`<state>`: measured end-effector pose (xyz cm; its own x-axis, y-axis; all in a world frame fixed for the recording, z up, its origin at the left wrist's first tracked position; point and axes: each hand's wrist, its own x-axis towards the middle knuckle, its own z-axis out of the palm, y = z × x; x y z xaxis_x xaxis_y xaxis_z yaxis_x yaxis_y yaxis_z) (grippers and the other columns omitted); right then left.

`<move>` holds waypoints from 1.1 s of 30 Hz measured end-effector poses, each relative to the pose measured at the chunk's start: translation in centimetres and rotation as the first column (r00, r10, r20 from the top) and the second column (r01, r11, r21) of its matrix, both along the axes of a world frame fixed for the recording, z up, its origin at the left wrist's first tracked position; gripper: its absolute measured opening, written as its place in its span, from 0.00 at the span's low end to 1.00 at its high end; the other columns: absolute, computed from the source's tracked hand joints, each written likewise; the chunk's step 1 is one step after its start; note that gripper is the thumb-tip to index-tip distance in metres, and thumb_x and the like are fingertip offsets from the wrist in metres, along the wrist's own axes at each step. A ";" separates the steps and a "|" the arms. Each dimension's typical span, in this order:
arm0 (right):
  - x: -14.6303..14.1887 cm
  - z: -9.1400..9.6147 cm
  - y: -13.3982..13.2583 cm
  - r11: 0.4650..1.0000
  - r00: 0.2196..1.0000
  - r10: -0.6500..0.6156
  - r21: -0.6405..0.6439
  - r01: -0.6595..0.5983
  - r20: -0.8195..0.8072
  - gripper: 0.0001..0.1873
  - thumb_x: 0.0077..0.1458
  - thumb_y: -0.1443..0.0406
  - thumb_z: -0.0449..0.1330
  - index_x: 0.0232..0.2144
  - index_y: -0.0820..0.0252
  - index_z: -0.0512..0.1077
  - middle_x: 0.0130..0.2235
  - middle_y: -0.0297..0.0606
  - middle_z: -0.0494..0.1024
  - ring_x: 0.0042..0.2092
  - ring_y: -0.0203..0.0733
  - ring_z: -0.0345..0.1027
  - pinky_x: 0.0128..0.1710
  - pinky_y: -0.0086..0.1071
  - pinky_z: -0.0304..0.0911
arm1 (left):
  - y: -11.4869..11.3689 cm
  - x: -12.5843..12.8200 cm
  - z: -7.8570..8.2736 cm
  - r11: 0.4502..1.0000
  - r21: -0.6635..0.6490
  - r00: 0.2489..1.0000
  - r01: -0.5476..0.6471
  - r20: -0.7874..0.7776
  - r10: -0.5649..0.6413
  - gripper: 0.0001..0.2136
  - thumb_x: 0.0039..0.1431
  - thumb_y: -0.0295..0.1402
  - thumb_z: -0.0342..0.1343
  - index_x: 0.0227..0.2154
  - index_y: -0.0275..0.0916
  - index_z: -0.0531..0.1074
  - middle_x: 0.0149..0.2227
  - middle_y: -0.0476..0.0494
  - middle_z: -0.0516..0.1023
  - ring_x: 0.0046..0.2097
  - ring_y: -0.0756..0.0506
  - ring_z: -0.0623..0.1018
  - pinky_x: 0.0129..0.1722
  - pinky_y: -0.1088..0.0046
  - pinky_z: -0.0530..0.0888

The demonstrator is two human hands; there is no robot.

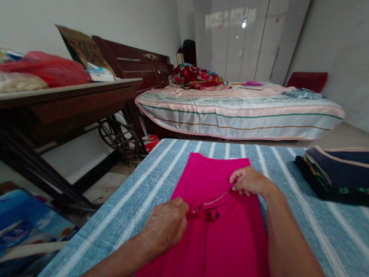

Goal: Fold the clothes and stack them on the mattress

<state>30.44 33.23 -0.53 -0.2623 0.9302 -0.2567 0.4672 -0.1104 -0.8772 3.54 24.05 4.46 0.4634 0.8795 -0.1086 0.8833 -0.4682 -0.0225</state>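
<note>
A bright pink garment (219, 250) lies flat on a blue and white striped sheet (339, 236) right in front of me. My left hand (165, 226) is closed in a pinch on the near end of a pale-edged hem or waistband that runs across the garment. My right hand (249, 181) is closed on the far end of that same edge, and the strip is stretched between the two hands. A small pink knot or tie (212, 215) sits just below the edge.
A stack of dark folded cloth (348, 174) rests on the sheet at the right. On the left stands a dark wooden table (72, 98) with a red bag (47, 67) on it. A blue printed bag (1, 227) lies low left. A bed (237, 107) and a wardrobe (245, 32) stand farther back.
</note>
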 end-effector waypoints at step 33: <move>-2.0 1.4 -0.3 0.998 0.984 -0.038 0.050 0.030 0.172 0.14 0.52 0.69 0.59 0.17 0.61 0.64 0.11 0.25 0.65 0.11 0.27 0.54 0.12 0.21 0.47 | 4.7 2.6 -4.2 0.958 -0.127 0.955 0.255 0.188 -0.229 0.28 0.64 0.48 0.35 0.62 0.36 0.52 0.66 0.37 0.46 0.66 0.42 0.46 0.63 0.61 0.49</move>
<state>28.42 32.92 0.91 -0.1858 0.9500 -0.2509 0.6085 -0.0892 -0.7885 6.15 28.79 0.30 0.6835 0.7182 -0.1303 0.7274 -0.6552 0.2040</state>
